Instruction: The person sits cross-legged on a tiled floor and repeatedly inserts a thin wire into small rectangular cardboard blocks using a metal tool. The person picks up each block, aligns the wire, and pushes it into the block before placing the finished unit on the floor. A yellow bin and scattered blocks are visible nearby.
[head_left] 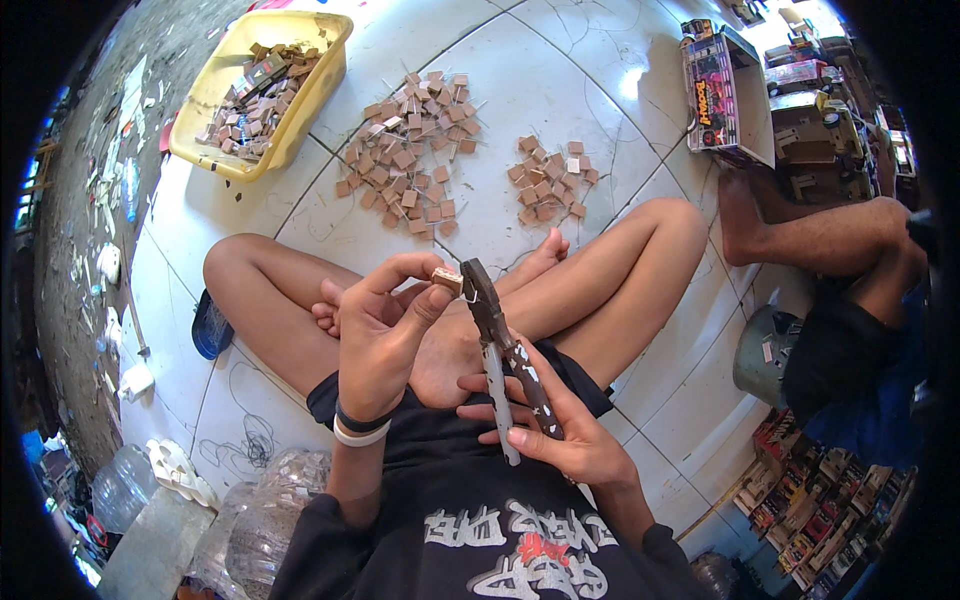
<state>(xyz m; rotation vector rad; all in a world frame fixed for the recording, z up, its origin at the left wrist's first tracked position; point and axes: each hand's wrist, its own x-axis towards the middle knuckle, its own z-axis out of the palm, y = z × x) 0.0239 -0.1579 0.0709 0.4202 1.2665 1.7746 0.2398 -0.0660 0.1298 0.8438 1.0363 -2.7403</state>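
Between the thumb and forefinger of my left hand is pinched a small brown wooden block. A pair of pliers with worn, paint-flecked handles rests in my right hand, its fingers wrapped round the grips. The dark jaws of the pliers point up and meet the right end of the block, or lie very close to it. Beyond my crossed legs a large pile of brown blocks, many with thin pins sticking out, lies on the tiles. To its right is a smaller pile of similar blocks.
A yellow basin at the far left holds more blocks. Another person's leg is at the right, near a printed box and a grey bucket. Tangled wire and clear plastic bags lie at the left.
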